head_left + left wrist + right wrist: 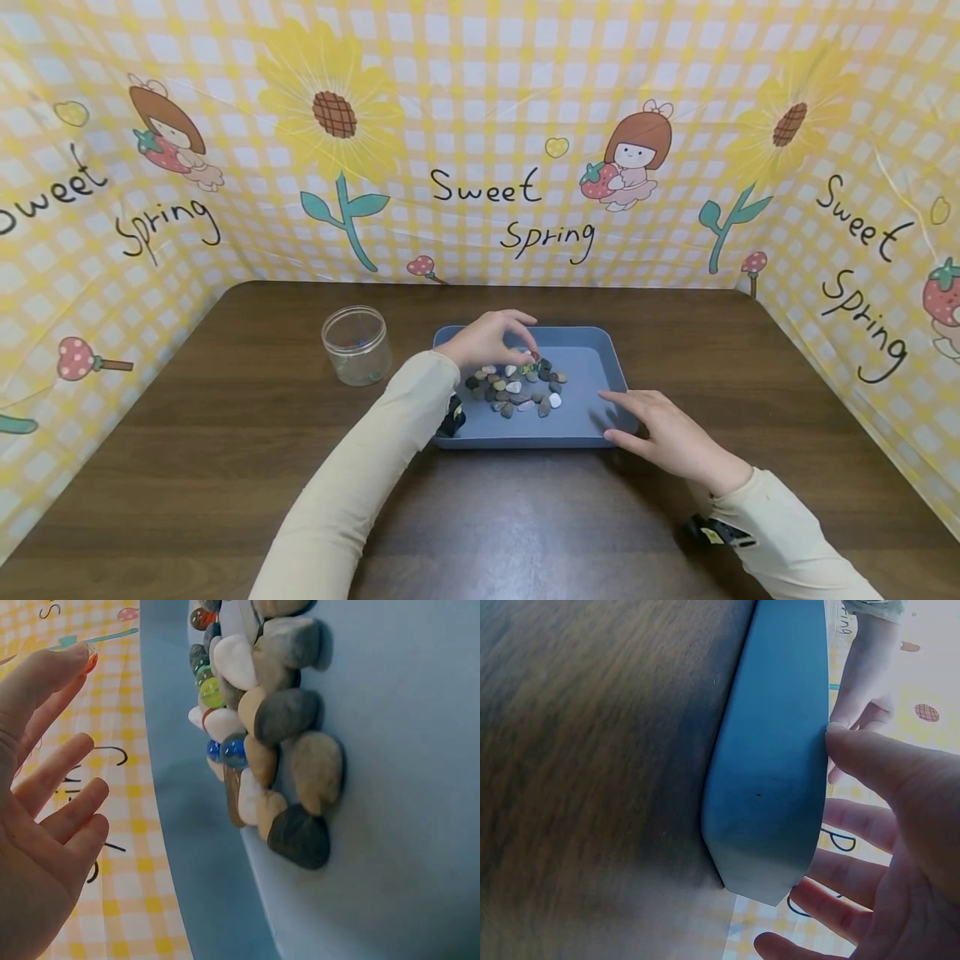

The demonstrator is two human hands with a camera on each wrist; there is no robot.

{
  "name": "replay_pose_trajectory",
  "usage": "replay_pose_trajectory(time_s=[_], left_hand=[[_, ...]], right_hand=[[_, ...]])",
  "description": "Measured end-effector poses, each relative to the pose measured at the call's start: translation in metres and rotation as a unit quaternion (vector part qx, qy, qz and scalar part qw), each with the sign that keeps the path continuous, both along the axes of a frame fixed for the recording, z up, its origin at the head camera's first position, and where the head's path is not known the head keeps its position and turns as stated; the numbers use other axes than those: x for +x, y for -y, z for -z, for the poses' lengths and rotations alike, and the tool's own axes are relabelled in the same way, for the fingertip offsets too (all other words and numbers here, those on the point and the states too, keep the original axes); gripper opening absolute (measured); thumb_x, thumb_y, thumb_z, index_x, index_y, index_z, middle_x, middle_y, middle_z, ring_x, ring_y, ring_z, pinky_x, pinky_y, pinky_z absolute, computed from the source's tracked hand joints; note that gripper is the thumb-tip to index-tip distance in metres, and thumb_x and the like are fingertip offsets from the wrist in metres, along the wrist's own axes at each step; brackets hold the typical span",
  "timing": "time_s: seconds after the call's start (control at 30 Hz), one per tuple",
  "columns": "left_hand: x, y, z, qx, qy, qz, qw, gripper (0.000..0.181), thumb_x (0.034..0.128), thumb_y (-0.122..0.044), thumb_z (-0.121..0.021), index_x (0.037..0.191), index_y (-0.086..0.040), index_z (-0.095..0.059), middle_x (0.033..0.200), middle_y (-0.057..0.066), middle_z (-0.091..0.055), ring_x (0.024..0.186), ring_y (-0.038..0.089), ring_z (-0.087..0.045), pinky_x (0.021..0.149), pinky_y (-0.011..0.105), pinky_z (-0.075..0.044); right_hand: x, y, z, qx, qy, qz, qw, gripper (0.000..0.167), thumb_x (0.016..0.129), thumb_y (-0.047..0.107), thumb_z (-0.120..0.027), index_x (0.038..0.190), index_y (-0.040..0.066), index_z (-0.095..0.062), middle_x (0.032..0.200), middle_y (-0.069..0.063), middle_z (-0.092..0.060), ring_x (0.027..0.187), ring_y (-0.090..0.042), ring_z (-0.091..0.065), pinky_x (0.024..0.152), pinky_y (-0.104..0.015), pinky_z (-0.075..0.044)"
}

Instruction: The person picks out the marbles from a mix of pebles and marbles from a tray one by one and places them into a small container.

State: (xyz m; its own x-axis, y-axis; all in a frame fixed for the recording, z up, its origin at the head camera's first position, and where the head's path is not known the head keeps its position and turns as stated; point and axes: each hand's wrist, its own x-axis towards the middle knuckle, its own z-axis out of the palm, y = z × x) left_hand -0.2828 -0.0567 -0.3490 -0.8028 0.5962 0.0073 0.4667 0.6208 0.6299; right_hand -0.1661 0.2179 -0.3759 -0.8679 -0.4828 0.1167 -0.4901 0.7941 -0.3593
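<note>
1. Left hand (491,337): I have it over the tray (588,358), thumb and finger pinching a small red-orange marble (91,658); the other fingers spread loosely.
2. Marble position: at the fingertips, above the tray; the left wrist view shows it clear of the stones (513,387).
3. Right hand (671,433): I have its fingers spread at the tray's right side, thumb tip at the rim, apparently touching. Nothing pinched.
4. Among the stones I count more glass, including a green marble (212,692) and a blue marble (234,750).
5. The clear jar (365,363) stands on the worktop (225,417), left of the tray, apart from it. Coloured specks low inside; too small to identify.
6. Step, my judgement: picking a marble out from the stones.
7. Next move, my judgement: calls for a steady pinch, since smooth glass could slip, and a lift clear of the rim.
</note>
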Motion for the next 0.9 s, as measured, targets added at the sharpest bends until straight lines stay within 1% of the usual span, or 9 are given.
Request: replay_pose_trajectory(time_s=[0.13,0.3,0.4,0.57,0.73,0.9], left_hand=[[0.001,0.004,-0.002,0.001,-0.008,-0.003,1.0000,0.008,0.0829,-0.023,-0.070,0.089,-0.019,-0.073,0.144,0.002,-0.045,0.138,0.024,-0.035,0.114,0.045,-0.028],[-0.002,0.011,-0.003,0.005,-0.029,0.001,0.9996,0.010,0.0835,-0.024,-0.069,0.089,-0.017,-0.073,0.143,0.006,-0.045,0.136,0.025,-0.037,0.112,0.045,-0.031],[-0.003,0.015,-0.004,0.013,-0.033,-0.002,0.9994,0.010,0.0834,-0.023,-0.070,0.090,-0.017,-0.073,0.143,0.006,-0.046,0.136,0.025,-0.038,0.112,0.045,-0.032],[-0.002,0.022,-0.007,0.029,-0.039,0.000,0.9988,0.010,0.0830,-0.023,-0.070,0.090,-0.016,-0.073,0.142,0.006,-0.047,0.135,0.026,-0.039,0.110,0.045,-0.034],[-0.001,0.029,-0.010,0.033,-0.059,0.005,0.9977,0.010,0.0834,-0.022,-0.069,0.090,-0.016,-0.073,0.141,0.007,-0.047,0.133,0.027,-0.041,0.108,0.045,-0.037],[0.000,0.037,-0.011,0.034,-0.067,-0.007,0.9971,0.009,0.0829,-0.022,-0.070,0.089,-0.016,-0.073,0.141,0.007,-0.048,0.132,0.026,-0.043,0.106,0.045,-0.039]], right_hand=[[0.000,-0.001,0.001,0.000,0.001,-0.001,1.0000,0.053,0.087,0.029,-0.064,0.134,0.008,-0.051,0.131,-0.016,-0.056,0.122,-0.037,-0.047,0.098,-0.055,-0.041],[0.000,-0.001,0.001,0.000,0.002,-0.001,1.0000,0.053,0.087,0.030,-0.064,0.134,0.008,-0.051,0.131,-0.016,-0.056,0.122,-0.037,-0.047,0.098,-0.055,-0.042],[0.000,-0.001,0.001,0.000,0.003,-0.001,1.0000,0.053,0.087,0.030,-0.064,0.134,0.008,-0.050,0.131,-0.016,-0.056,0.122,-0.037,-0.047,0.098,-0.055,-0.042],[0.000,-0.001,0.001,-0.002,0.004,0.001,1.0000,0.054,0.087,0.030,-0.064,0.134,0.008,-0.050,0.131,-0.016,-0.056,0.123,-0.037,-0.047,0.098,-0.054,-0.042],[0.001,-0.001,0.001,-0.004,0.000,0.002,1.0000,0.054,0.087,0.030,-0.065,0.134,0.008,-0.050,0.131,-0.016,-0.056,0.122,-0.037,-0.047,0.098,-0.055,-0.042],[0.000,-0.001,0.000,-0.004,-0.001,0.001,1.0000,0.054,0.087,0.030,-0.065,0.134,0.008,-0.051,0.131,-0.016,-0.056,0.122,-0.037,-0.048,0.098,-0.055,-0.042]])
